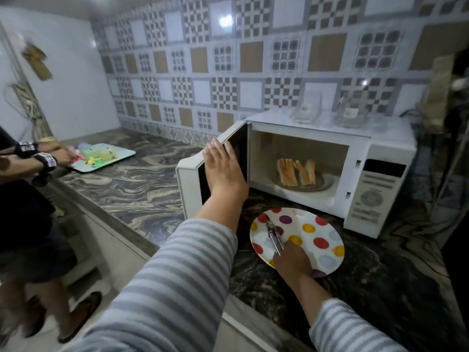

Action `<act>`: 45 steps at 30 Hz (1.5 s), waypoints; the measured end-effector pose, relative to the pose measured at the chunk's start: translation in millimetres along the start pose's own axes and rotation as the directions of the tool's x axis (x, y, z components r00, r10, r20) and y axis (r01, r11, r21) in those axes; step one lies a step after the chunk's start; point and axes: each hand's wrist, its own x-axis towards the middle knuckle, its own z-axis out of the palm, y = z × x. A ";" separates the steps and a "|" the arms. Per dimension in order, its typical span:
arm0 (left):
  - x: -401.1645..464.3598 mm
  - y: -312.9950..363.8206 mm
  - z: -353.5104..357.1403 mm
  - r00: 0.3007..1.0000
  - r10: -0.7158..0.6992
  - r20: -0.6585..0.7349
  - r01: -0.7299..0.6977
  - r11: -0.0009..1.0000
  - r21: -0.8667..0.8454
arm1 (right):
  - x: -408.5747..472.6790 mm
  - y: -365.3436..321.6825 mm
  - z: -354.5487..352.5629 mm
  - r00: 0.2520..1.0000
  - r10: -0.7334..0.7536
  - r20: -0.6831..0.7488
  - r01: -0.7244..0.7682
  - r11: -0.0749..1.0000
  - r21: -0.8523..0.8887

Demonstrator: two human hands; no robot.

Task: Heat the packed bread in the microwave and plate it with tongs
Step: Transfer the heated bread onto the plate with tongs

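Several slices of bread (297, 171) stand on the round glass dish (322, 185) inside the white microwave (380, 153), whose door (189, 189) is swung open to the 9 o'clock side. The left hand (223, 168) lies flat against the inner face of the door with the fingers straight and grasps nothing. At 6 o'clock from the microwave, on the marble counter (132, 189), there is a white plate (319, 232) with coloured dots. The right hand (291, 260) is over the near edge of this plate and its fingers are curled around the handles of the metal tongs (274, 235); the tips of the tongs point toward 11 o'clock and seem to rest on the plate. Both arms wear grey striped sleeves (162, 288). Far at 9 o'clock a second person (22, 224) stands at the counter with the hands on a pale tray (121, 154) that carries small colourful things, too blurred to tell.
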 end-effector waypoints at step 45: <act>-17.8 50.0 104.3 0.721 0.687 0.088 -0.629 0.702 -0.333 | 15.7 20.5 -45.5 0.984 -0.179 -0.004 0.179 0.984 -0.027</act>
